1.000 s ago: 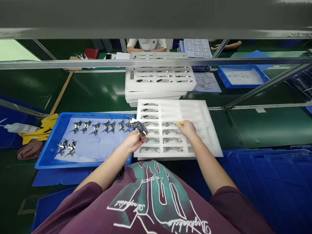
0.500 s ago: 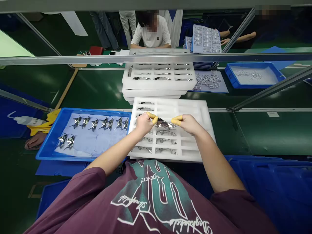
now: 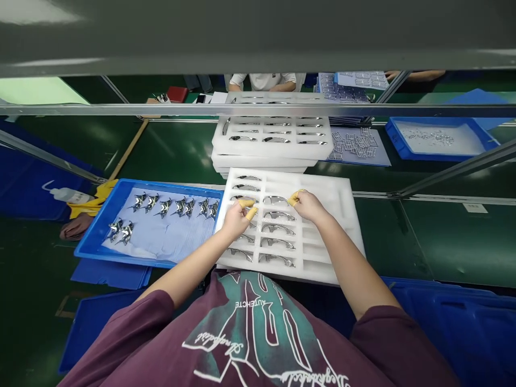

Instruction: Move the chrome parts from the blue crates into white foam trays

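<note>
A white foam tray (image 3: 344,215) with rows of slots lies before me, holding several curved chrome trim pieces (image 3: 278,230). My right hand (image 3: 308,206), yellow covers on its fingertips, pinches the right end of one curved chrome trim piece (image 3: 276,200), which lies at a slot in the middle column. Whether that piece is fully seated I cannot tell. My left hand (image 3: 236,219) hovers over the left column, its thumb and covered forefinger apart with nothing between them. It hides parts of the pieces beneath.
To the left, a blue tray (image 3: 86,243) holds several pointed chrome parts (image 3: 165,207) on paper. Stacked foam trays (image 3: 272,148) stand behind, across a metal rail (image 3: 169,109). A blue bin (image 3: 447,157) sits at the far right. A white squeeze bottle (image 3: 68,194) lies far left. Co-workers sit opposite.
The chrome piece held between both hands has come down at a middle-column slot. My left hand has let go and parted from it. The camera view has tipped downward.
</note>
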Available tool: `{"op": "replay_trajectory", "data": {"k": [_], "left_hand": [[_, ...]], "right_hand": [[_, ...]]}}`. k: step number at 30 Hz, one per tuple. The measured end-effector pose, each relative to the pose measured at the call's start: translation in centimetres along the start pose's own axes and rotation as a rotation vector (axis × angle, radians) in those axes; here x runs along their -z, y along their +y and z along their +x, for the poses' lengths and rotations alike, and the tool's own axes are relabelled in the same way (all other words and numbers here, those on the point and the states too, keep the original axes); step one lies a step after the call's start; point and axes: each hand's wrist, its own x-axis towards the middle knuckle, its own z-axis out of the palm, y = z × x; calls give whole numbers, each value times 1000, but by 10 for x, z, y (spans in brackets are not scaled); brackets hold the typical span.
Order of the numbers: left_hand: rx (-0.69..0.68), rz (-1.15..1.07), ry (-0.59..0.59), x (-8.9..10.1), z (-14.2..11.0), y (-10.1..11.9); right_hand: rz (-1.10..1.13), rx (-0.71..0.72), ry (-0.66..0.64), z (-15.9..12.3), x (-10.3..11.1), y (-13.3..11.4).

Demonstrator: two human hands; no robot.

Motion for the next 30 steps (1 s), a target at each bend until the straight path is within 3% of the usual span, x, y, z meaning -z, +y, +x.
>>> {"op": "replay_trajectory", "data": {"k": [9, 16, 19, 22, 26, 28, 30], "left_hand": [[94, 3, 26, 16, -49, -25], [105, -29, 57, 26, -67, -30], [111, -11, 68, 32, -73, -30], [81, -1, 105, 43, -80, -35], [94, 112, 175, 79, -83, -60], [228, 240, 209, 109, -82, -81], [454, 384, 226, 147, -84, -105]], "right_hand": [[-300, -62, -84, 6, -10, 7], [-334, -144, -83, 10, -10, 2], [-256, -159, -5, 6, -10, 5], [-85, -158, 182, -7, -16, 2], [339, -48, 346, -27, -46, -23], [523, 27, 312, -37, -69, -43], [624, 121, 217, -45, -90, -64]]}}
